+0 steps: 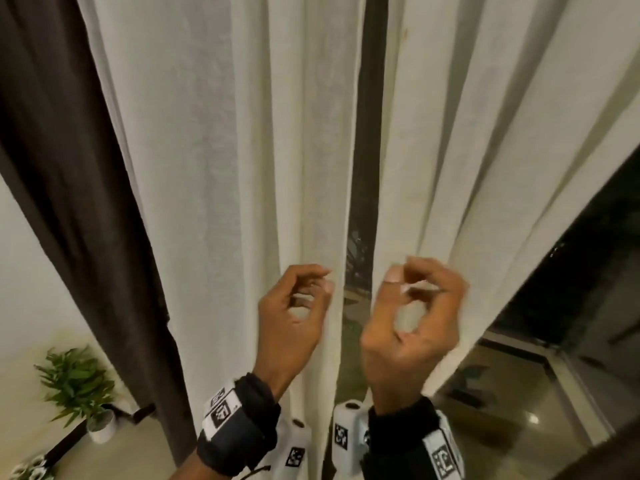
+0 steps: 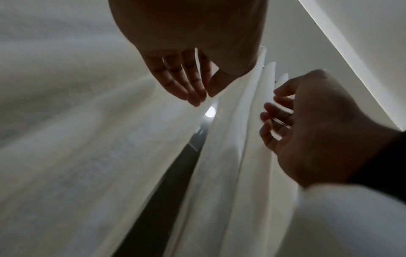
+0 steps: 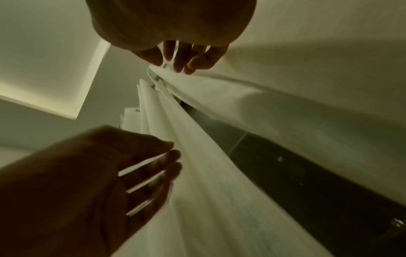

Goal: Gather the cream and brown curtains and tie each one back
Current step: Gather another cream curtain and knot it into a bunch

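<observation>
I see my left hand [image 1: 294,313] loosely curled beside the left cream sheer fabric curtain [image 1: 214,168], holding nothing; my right hand [image 1: 412,317] likewise, fingers curled.

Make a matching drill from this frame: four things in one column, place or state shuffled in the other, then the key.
Things:
1. brown curtain
2. potted plant
3. left hand
4. right hand

Places or states:
A. on the floor, lower left of the head view
B. fingers curled at the edge of the right cream panel
C. hangs at far left, untied
D. fingers curled at the edge of the left cream panel

Pairs: 1-C, 2-A, 3-D, 4-B
</observation>
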